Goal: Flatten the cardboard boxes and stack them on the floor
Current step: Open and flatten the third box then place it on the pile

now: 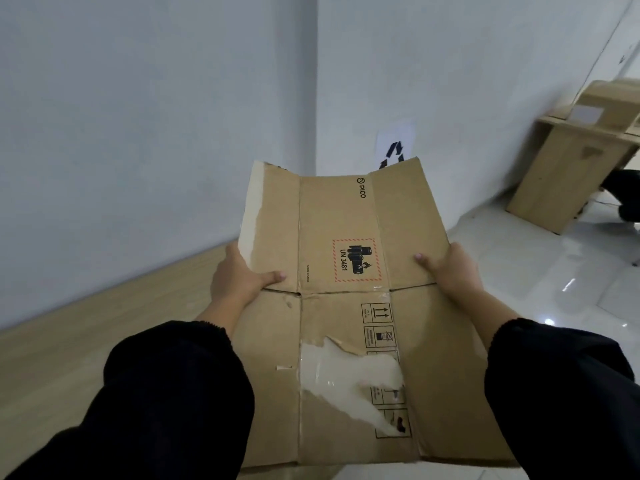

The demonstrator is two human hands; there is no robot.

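A flattened brown cardboard box is held out in front of me, above the floor, with its far flaps tilted up. It carries a PICO mark, a red-bordered UN 3481 battery label and torn white patches of tape. My left hand grips its left edge, thumb on top. On the opposite edge my right hand holds it the same way. Both arms wear black sleeves.
A wooden surface runs along the grey wall at the left. A recycling sign hangs on the wall behind the box. More cardboard leans at the right on the glossy white tile floor, beside a dark shape.
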